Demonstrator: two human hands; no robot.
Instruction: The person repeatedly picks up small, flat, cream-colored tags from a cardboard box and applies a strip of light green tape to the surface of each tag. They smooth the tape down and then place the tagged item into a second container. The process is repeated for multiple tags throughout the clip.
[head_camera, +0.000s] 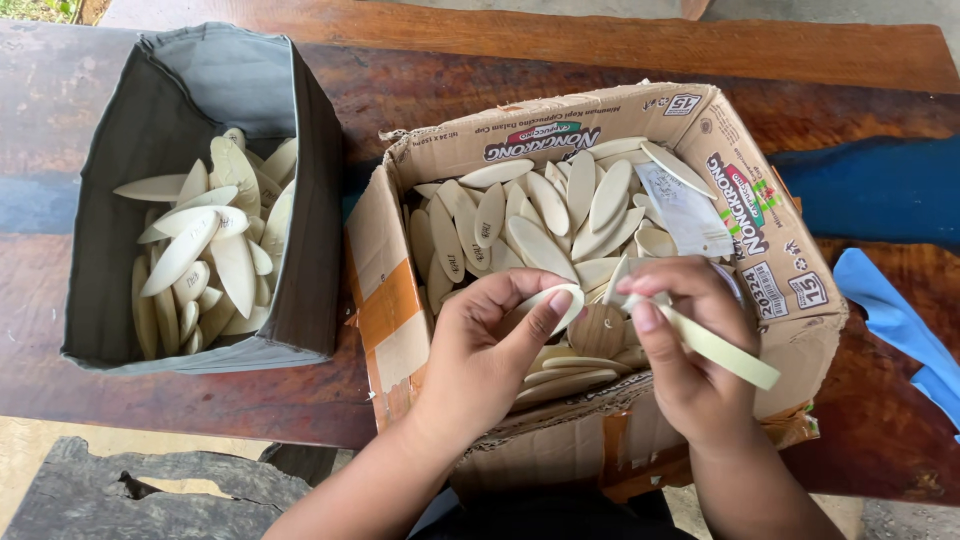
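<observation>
My left hand (487, 345) holds a pale, leaf-shaped wooden piece (556, 301) by its curved edge, over the near part of an open cardboard box (392, 290). My right hand (682, 345) grips a long pale strip (722, 350) that sticks out to the right over the box's rim. The two hands meet above the box, which is heaped with several more pale oval pieces (560, 215). A round brown wooden disc (598, 330) lies between my hands.
A grey fabric bin (310, 200) at the left holds several of the same oval pieces (205, 255). Both containers sit on a dark wooden table (860, 110). A blue cloth (900, 320) lies at the right edge. A white paper slip (690, 212) rests in the box.
</observation>
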